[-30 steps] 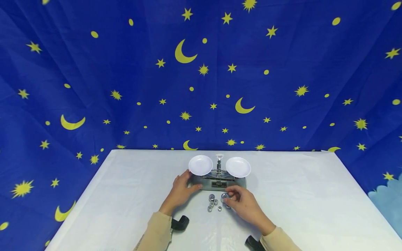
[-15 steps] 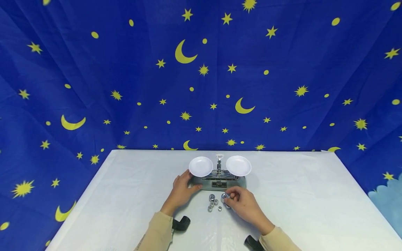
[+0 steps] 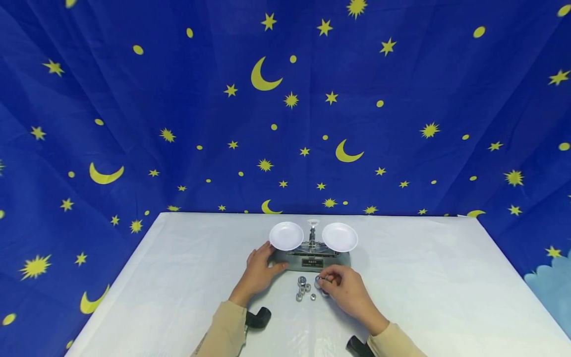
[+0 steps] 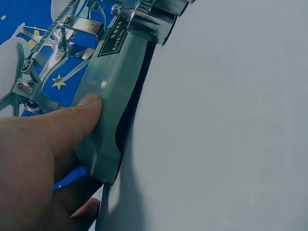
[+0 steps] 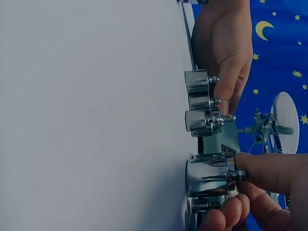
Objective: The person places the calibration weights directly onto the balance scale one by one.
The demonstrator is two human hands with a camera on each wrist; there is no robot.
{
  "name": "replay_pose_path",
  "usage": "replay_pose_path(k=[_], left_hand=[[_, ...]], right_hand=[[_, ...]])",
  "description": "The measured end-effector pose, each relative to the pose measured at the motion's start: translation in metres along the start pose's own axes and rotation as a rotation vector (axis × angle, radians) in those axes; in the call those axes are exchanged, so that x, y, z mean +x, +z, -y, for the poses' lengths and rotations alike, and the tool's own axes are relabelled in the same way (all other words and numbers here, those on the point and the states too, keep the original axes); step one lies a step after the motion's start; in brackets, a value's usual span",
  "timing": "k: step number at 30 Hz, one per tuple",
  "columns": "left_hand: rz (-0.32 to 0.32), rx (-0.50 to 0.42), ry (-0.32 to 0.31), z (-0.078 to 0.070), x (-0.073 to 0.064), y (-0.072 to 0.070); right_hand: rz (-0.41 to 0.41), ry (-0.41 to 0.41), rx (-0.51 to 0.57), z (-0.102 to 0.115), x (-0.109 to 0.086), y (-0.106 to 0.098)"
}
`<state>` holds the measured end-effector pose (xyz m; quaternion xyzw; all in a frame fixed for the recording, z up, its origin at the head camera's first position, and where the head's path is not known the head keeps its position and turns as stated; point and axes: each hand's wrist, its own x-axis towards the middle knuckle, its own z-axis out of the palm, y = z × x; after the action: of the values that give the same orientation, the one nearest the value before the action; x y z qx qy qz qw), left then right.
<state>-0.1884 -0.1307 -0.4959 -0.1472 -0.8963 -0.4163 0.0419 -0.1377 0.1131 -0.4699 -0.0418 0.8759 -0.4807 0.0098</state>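
Observation:
A balance scale [image 3: 292, 263] with a grey-green base and two white pans stands near the middle of the table. My left hand [image 3: 258, 272] grips the left end of its base; in the left wrist view the thumb [image 4: 77, 118] lies along the front face and the other fingers go behind. In front of the scale's right half, my right hand [image 3: 350, 292] pinches the knob of a large chrome weight [image 5: 207, 175], which stands upright on the table. Its fingers partly hide the weight from the head camera. Another weight [image 5: 201, 206] sits beside it, under the curled fingers.
Several smaller chrome weights [image 3: 302, 281] stand in a cluster left of the right hand, with one tiny weight [image 3: 313, 297] apart from them. White sheeting covers the table [image 3: 178, 277]. A blue curtain [image 3: 214, 109] with yellow moons and stars hangs behind.
The right fingers have closed in slightly over the large weight's top, covering more of it. The left hand keeps its place on the scale, and both pans have shifted very slightly.

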Motion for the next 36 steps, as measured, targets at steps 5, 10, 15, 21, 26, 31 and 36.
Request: replay_pose_path(k=[5,10,15,21,26,31,36], left_hand=[[0.003,0.002,0.002,-0.0008,0.0004,0.0004],[0.008,0.006,0.001,-0.0018,0.0005,0.0006],[0.007,0.011,0.004,-0.0025,0.0008,0.0001],[0.008,0.011,0.005,-0.0038,0.0006,-0.0006],[0.017,0.015,-0.003,-0.0037,0.0,0.0002],[0.013,0.014,0.003,-0.0031,-0.0004,0.0006],[0.006,0.013,-0.003,-0.0026,-0.0009,0.0]], right_hand=[[0.011,0.01,0.005,0.0002,-0.0005,-0.0001],[-0.008,-0.006,0.002,-0.0002,-0.0013,-0.0001],[-0.02,-0.019,0.003,0.0002,-0.0021,-0.0001],[-0.038,-0.029,-0.012,0.0008,-0.0019,-0.0009],[-0.047,-0.032,-0.01,0.0017,-0.0035,-0.0013],[-0.05,-0.044,0.007,0.0039,-0.0052,-0.0023],[-0.054,-0.063,0.036,0.0082,-0.0069,-0.0041]])
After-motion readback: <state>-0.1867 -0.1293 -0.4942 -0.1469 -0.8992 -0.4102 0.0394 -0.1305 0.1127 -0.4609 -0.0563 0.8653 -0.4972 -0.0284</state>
